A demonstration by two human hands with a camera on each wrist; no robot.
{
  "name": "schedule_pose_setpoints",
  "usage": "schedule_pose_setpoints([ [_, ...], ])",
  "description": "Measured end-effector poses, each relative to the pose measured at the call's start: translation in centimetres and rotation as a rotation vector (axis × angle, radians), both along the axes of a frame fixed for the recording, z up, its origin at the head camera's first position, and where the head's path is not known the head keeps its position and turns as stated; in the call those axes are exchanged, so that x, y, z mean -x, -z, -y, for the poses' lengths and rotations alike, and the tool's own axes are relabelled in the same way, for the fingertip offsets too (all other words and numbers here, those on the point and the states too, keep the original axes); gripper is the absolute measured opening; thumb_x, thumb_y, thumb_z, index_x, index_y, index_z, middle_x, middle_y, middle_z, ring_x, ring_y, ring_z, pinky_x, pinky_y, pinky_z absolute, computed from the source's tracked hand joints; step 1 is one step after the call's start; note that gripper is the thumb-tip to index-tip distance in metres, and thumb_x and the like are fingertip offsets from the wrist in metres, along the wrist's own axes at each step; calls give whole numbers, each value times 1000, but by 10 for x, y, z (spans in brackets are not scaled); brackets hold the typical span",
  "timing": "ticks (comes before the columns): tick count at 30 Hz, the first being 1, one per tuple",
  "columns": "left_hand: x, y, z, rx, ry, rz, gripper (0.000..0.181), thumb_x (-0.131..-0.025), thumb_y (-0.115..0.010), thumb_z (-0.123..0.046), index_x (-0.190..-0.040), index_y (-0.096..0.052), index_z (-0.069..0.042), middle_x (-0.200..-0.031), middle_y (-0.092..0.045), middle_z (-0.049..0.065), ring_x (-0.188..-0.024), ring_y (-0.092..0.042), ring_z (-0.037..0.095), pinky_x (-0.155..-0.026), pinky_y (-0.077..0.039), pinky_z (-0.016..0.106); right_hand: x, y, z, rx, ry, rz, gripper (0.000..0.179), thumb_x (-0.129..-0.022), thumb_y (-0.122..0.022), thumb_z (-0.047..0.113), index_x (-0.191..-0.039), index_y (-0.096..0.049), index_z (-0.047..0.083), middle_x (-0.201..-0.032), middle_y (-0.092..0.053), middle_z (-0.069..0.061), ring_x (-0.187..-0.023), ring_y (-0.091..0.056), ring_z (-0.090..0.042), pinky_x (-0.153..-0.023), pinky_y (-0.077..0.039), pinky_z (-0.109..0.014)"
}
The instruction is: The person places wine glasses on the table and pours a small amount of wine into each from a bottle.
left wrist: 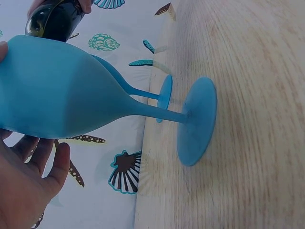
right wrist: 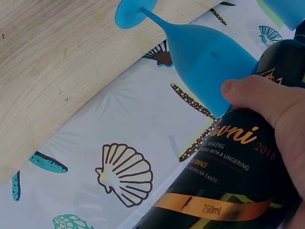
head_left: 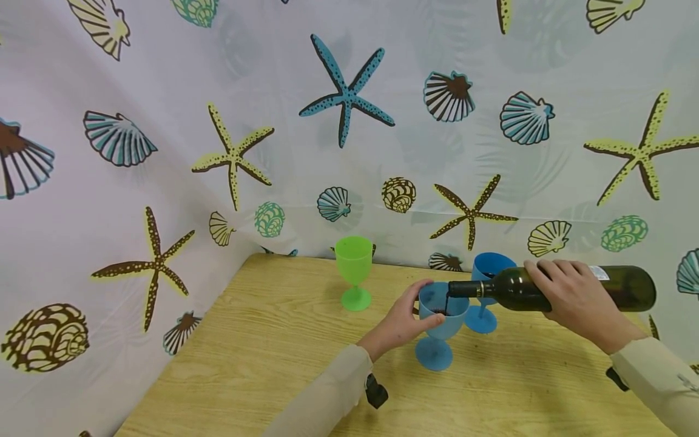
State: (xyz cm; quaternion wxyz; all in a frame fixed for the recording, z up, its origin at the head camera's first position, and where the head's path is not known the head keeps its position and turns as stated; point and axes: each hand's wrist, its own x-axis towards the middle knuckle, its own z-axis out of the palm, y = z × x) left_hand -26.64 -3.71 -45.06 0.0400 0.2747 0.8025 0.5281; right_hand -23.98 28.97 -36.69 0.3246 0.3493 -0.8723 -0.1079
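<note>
- A dark green wine bottle (head_left: 519,287) is being held nearly level above the table, its neck pointing left and its mouth lying over the bowl of a light blue goblet (head_left: 449,328).
- A thin stream of dark liquid (head_left: 446,304) is being poured from the mouth, and a shallow dark pool is being collected in that goblet.
- The bottle's body is being gripped by the right hand (head_left: 576,298), with the fingers wrapped over it.
- The light blue goblet's bowl is being gripped by the left hand (head_left: 405,321), its thumb and fingers curled around the sides, while its foot is being supported by the wooden table (head_left: 273,340).
- On the bottle's black label (right wrist: 224,167), partly covered by the hand, a name ending in "wni" is being shown in orange script, with "2018", "MAKING", "WITH A LINGERING" and "FRANCE" nearby; "750ml" is being carried on an orange band (right wrist: 167,202).
- In a darker blue goblet (right wrist: 209,59), standing just behind the bottle's neck, some dark liquid is being held.
- A lime green goblet (head_left: 354,267) is being kept upright near the table's far edge, well apart from the hands.
- The backdrop is being formed by a white curtain (head_left: 393,36) printed with starfish and shells.
</note>
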Motion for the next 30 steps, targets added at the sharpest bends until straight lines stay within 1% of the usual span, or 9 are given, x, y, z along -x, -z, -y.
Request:
schedule_pose_setpoints([
  [6,0,0,0,-2,-1,7,70,-90,-62,-41,-148,-27,-23,-145,-35,-1,-123,-44,14,-92,-44,32,0,-1,0,-8,1,-6,100,-40,-95,28,-125,-51,-3,-103,-57,-22,-91,-57,-40,-76,-45,-55],
  [15,0,0,0,-7,12,-7,69,-91,-62,-41,-148,-27,-23,-144,-36,-1,-123,-45,14,-91,-45,31,0,0,-1,-18,-2,-18,99,-41,-94,28,-124,-51,-3,-102,-57,-22,-90,-57,-40,-75,-46,-54],
  [22,1,1,0,3,3,-2,69,-91,-62,-41,-148,-27,-25,-144,-37,-2,-122,-44,14,-91,-45,32,-2,-3,-2,-19,-7,-19,99,-41,-94,28,-124,-51,-3,-102,-57,-22,-90,-57,-40,-74,-46,-54],
  [30,1,1,0,-3,5,5,69,-91,-63,-40,-148,-27,-24,-144,-36,-2,-122,-44,14,-92,-45,31,-3,-3,-3,-18,2,-17,99,-41,-95,29,-123,-51,-3,-103,-57,-22,-90,-57,-40,-75,-46,-54],
])
